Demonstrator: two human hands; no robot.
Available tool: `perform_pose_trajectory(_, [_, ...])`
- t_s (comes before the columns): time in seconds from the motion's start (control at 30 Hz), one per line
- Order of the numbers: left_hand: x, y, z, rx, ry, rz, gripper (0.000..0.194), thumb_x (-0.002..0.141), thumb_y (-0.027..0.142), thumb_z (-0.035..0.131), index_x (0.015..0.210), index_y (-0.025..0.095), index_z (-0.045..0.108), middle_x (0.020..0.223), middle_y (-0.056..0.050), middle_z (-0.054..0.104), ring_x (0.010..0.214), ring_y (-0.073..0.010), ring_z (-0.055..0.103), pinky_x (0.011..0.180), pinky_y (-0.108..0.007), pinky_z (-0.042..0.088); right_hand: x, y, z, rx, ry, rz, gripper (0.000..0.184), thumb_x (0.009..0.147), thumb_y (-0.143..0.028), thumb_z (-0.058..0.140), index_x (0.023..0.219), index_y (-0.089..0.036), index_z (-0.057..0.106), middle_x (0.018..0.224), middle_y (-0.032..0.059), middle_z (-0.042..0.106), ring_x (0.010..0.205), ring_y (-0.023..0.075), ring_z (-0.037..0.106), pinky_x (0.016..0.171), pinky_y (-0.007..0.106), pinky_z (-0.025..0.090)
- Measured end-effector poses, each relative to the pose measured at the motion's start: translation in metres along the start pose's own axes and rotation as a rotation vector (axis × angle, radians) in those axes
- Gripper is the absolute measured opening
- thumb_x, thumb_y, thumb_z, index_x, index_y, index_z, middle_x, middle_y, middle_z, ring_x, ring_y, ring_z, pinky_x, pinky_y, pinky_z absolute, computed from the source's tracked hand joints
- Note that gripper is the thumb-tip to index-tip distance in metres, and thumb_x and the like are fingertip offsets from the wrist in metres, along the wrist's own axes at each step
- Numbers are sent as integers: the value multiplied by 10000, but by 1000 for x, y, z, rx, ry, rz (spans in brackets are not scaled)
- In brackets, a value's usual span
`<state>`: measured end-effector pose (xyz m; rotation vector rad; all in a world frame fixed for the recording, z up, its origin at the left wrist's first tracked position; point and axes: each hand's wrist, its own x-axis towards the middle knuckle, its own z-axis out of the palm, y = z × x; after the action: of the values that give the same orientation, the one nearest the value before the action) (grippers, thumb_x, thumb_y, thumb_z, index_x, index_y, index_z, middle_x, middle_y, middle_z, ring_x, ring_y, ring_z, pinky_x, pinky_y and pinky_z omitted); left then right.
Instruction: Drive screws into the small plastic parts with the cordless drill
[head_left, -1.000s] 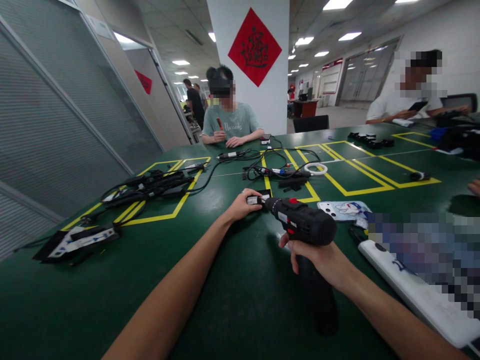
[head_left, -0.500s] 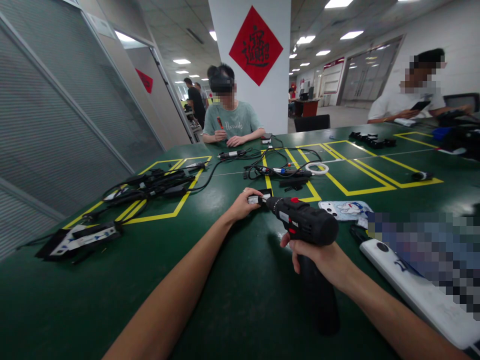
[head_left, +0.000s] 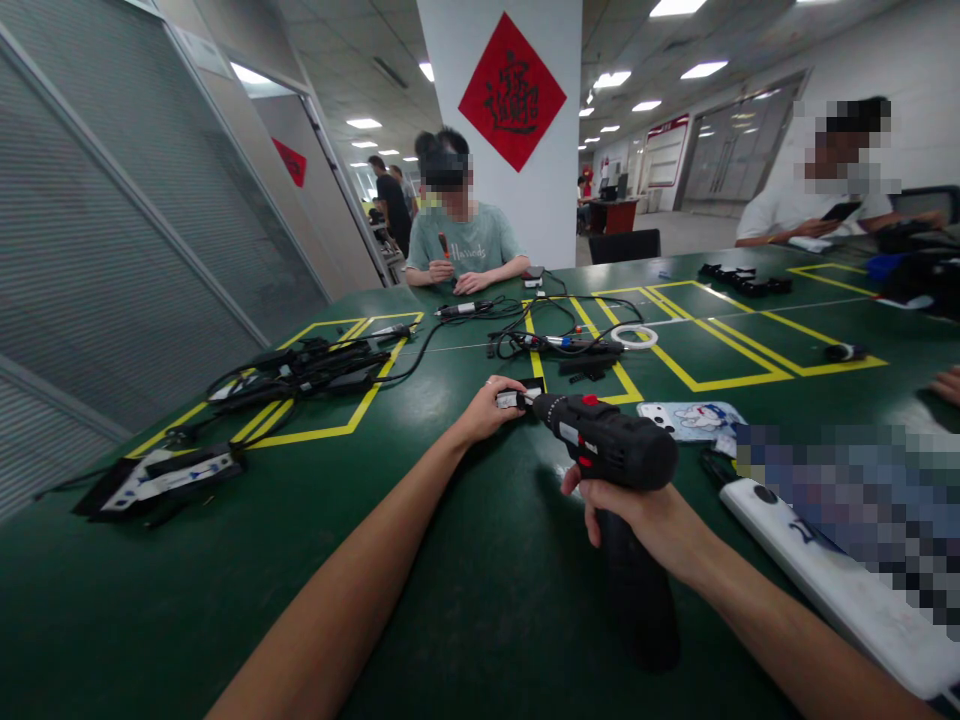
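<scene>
My right hand (head_left: 619, 510) is wrapped round the grip of a black cordless drill (head_left: 607, 438) with red buttons. The drill points away and to the left, its bit meeting a small black part with a white label (head_left: 510, 399) on the table. My left hand (head_left: 484, 412) is closed on that part and steadies it from the left. Where the bit touches is too small to make out. Just beyond lie black strips and small black pieces (head_left: 589, 367).
Tangled black cables (head_left: 315, 370) lie at left, near a black-and-white piece (head_left: 180, 475). A white tape ring (head_left: 634, 337) sits beyond the drill. Right of it are a phone with a cartoon case (head_left: 694, 420) and a white power bank-like slab (head_left: 832, 590). A person (head_left: 461, 245) sits opposite.
My hands, the drill and the labelled part stay almost still. At the right edge another person's hand has come back into view. The person opposite tilts the orange-handled tool slightly.
</scene>
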<state>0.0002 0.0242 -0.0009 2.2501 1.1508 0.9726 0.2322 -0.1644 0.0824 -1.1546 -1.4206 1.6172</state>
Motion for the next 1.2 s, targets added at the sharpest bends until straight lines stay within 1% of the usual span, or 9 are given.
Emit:
perform_pose_trajectory(0.2, [0, -1, 0, -9, 0, -5, 367, 644, 250, 683, 1002, 212, 611, 1033, -41, 544, 995, -208, 502, 927, -364, 392, -1, -1, 0, 2, -9, -19, 245, 782, -244, 505, 986, -163, 613, 710, 17, 645, 556, 140, 590, 618, 287, 437])
perform_pose_trajectory(0.37, [-1, 2, -1, -24, -7, -18, 431, 617, 327, 726, 1015, 216, 606, 1039, -39, 536, 999, -212, 505, 923, -361, 400, -1, -1, 1, 1, -7, -7, 206, 779, -254, 505, 925, -158, 616, 646, 3, 624, 552, 143, 588, 606, 281, 432])
perform_pose_trajectory(0.57, [1, 7, 0, -6, 31, -21, 330, 701, 419, 650, 953, 207, 628, 991, -41, 563, 968, -203, 522, 901, -346, 406, 2, 4, -1, -51, -3, -38, 190, 800, -261, 485, 907, -152, 599, 570, -5, 602, 536, 132, 560, 597, 268, 399])
perform_pose_trajectory(0.67, [3, 9, 2, 32, 66, -33, 322, 686, 429, 663, 914, 205, 633, 949, -35, 570, 945, -201, 530, 885, -341, 411, 3, 6, -1, -52, -10, -49, 158, 793, -245, 485, 868, -154, 590, 555, -5, 598, 529, 126, 551, 592, 264, 389])
perform_pose_trajectory(0.8, [3, 9, 2, 31, 63, -15, 322, 690, 436, 660, 910, 202, 634, 940, -35, 567, 924, -193, 534, 862, -328, 418, 3, 3, 2, -54, -3, -9, 103, 774, -241, 498, 766, -158, 558, 521, -8, 576, 513, 128, 538, 582, 267, 387])
perform_pose_trajectory(0.87, [3, 8, 2, 23, 65, -5, 317, 695, 434, 658, 908, 201, 634, 941, -35, 567, 923, -190, 533, 862, -326, 417, 3, 2, 5, -42, 4, -17, 96, 767, -239, 504, 786, -161, 556, 516, -16, 564, 510, 133, 542, 594, 276, 397])
perform_pose_trajectory(0.97, [3, 6, 2, 15, 70, 4, 311, 702, 431, 652, 912, 201, 634, 944, -35, 568, 924, -190, 530, 861, -326, 416, 3, 1, 6, -35, 4, -35, 140, 766, -229, 502, 870, -162, 568, 512, -29, 553, 510, 140, 552, 608, 285, 406])
perform_pose_trajectory(1.03, [3, 5, 2, 11, 73, 17, 307, 710, 429, 646, 915, 201, 634, 941, -35, 570, 929, -191, 529, 866, -328, 411, 3, 1, 6, -36, 3, -34, 156, 770, -227, 496, 891, -163, 571, 510, -30, 552, 514, 142, 558, 609, 284, 408])
perform_pose_trajectory(1.2, [2, 6, 1, 6, 73, 35, 302, 712, 423, 648, 910, 195, 637, 934, -38, 574, 917, -188, 529, 851, -322, 410, 3, 2, 4, -31, -6, -22, 110, 776, -235, 495, 806, -157, 567, 513, -18, 564, 499, 133, 550, 583, 271, 407])
